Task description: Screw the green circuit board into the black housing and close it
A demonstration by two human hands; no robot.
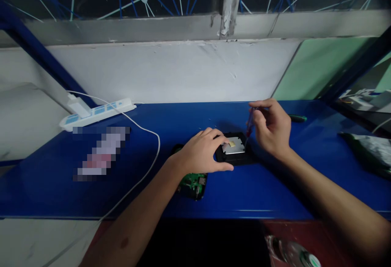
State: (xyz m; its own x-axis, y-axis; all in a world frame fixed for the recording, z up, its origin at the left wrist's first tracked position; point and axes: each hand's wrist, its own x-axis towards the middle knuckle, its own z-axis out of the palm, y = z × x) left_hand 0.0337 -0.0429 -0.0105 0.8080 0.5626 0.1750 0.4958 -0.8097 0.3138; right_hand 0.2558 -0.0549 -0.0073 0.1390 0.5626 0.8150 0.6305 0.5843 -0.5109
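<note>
A small black device case with a silver metal plate inside lies on the blue bench top. My left hand rests on the case's left edge, its fingers curled over it and pressing it down. My right hand pinches a thin red-handled screwdriver held upright, its tip down at the case's far right corner. A green circuit board in a black shell lies just under my left wrist.
A white power strip with a plugged-in white cable sits at the back left. A blurred-out item lies left of centre. A green-handled tool lies behind my right hand, a foil bag at far right.
</note>
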